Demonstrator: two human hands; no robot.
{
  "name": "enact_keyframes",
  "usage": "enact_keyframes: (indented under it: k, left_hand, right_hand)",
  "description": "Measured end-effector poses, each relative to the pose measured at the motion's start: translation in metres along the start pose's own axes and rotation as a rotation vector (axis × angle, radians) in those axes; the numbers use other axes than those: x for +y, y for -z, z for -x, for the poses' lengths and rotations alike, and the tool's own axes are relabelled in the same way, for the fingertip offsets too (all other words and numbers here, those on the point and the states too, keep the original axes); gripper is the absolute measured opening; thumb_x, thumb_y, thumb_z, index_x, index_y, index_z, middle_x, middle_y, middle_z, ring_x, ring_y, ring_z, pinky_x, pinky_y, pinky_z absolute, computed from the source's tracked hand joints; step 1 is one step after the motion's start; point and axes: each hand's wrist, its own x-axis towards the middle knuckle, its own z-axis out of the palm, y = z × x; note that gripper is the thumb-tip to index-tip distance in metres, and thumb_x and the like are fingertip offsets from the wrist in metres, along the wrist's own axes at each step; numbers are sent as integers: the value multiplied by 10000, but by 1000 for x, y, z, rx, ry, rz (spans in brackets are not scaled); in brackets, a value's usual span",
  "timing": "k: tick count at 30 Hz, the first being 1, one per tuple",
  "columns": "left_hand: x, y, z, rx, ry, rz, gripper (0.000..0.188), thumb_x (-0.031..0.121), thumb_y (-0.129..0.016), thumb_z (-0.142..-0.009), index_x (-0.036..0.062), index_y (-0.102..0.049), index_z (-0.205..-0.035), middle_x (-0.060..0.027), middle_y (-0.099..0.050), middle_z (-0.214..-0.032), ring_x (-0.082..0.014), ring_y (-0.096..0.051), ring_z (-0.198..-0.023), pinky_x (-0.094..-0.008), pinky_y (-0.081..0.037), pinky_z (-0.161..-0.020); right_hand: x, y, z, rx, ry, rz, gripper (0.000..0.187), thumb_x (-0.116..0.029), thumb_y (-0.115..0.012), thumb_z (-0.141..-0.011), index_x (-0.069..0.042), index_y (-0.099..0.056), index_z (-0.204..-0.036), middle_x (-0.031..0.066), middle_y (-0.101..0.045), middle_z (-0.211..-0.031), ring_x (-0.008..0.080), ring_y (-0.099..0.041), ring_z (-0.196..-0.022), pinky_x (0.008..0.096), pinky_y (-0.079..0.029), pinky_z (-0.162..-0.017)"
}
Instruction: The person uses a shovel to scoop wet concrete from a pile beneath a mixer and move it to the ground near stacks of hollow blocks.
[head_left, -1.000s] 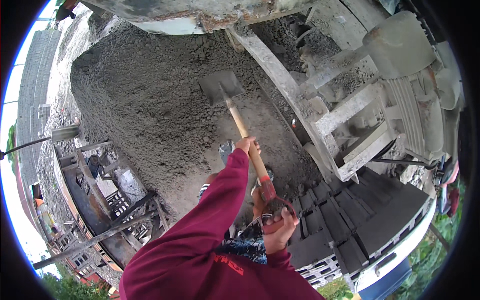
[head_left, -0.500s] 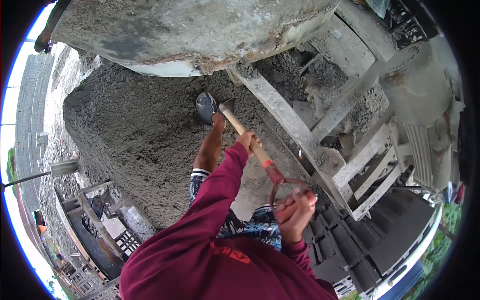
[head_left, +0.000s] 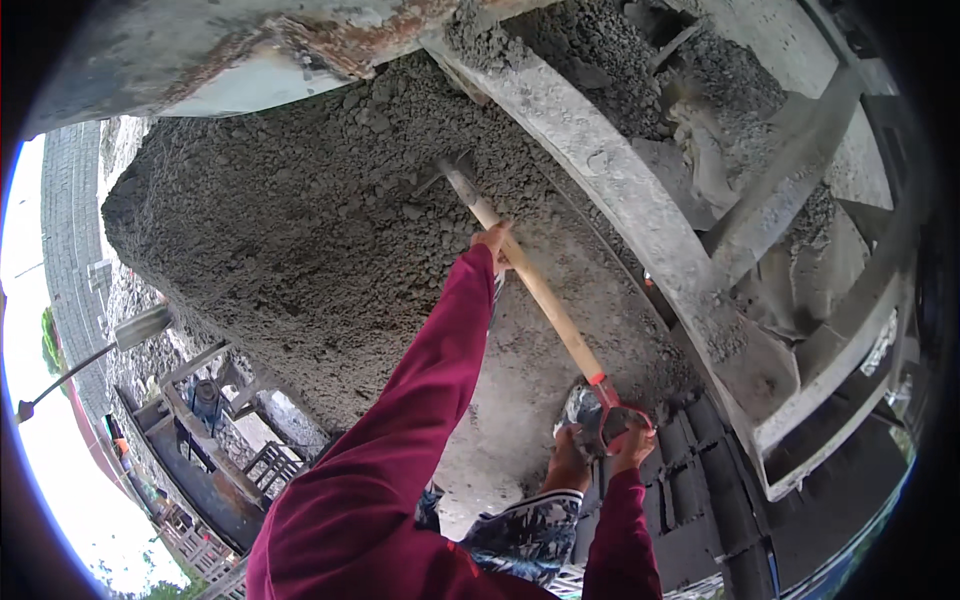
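A shovel (head_left: 548, 303) with a wooden shaft and a red D-shaped handle runs from the lower right toward the upper middle. Its blade is partly sunk in a large heap of damp grey mix (head_left: 290, 240), so only its top part shows. Wrapped round the shaft above the blade is my left hand (head_left: 491, 245). My right hand (head_left: 632, 446) grips the crossbar of the red handle at the other end. Beside that handle, my foot in a grey shoe (head_left: 578, 408) stands on the bare concrete floor (head_left: 510, 385).
A rusty metal drum (head_left: 200, 50) overhangs the heap. To the right stands a grey-caked metal frame (head_left: 610, 165). Dark grey slabs (head_left: 700, 480) lie at lower right. A long-handled tool (head_left: 143, 326) and a rusty trough (head_left: 200, 485) are at left.
The foot that was by the shovel blade has come back to the floor near the handle. My right hand has moved down and outward with the handle, and the view has shifted.
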Motion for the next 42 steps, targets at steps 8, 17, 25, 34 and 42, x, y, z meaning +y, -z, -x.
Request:
enact_keyframes:
  k: [8,17,25,34,42]
  left_hand:
    - [20,43,-68,-23,-120,483,68,119,-593,-871,133,-528,-855,-10,-450,-714,-176,-440,-543,-374,-408,-530]
    - [-63,63,159,-85,129,594,134,154,-637,-855,103,-513,-866,-34,-486,-698,-196,-518,-570,-397,-464,-513]
    - [-109,223,312,378,-53,609,298,176,-665,-840,46,-489,-1042,-110,-573,-849,-250,-596,-627,-403,-529,-542]
    - [-113,370,321,969,-542,90,408,256,-745,-778,-12,-526,-993,-147,-597,-796,-273,-613,-615,-393,-543,-528]
    - [-159,217,416,326,-383,521,268,231,-645,-837,106,-468,-995,-76,-517,-744,-248,-558,-574,-453,-535,-561]
  right_hand:
    - [-33,-47,6,337,-149,-137,80,-106,-619,-801,-60,-587,-744,-7,-495,-622,115,-434,-484,279,-334,-428]
    - [-126,164,144,366,-22,144,48,-80,-619,-676,-56,-657,-692,7,-520,-610,105,-429,-458,236,-311,-390]
    - [-195,180,195,-252,-122,508,168,-155,-568,-746,-78,-710,-792,16,-596,-764,144,-567,-665,314,-452,-527]
    - [-158,48,54,-1213,-1070,700,432,-487,-565,-817,-71,-644,-904,63,-560,-572,157,-463,-400,296,-305,-357]
    - [-51,292,199,-438,-347,-258,203,-167,-628,-745,-28,-595,-888,64,-566,-611,182,-559,-498,294,-455,-462]
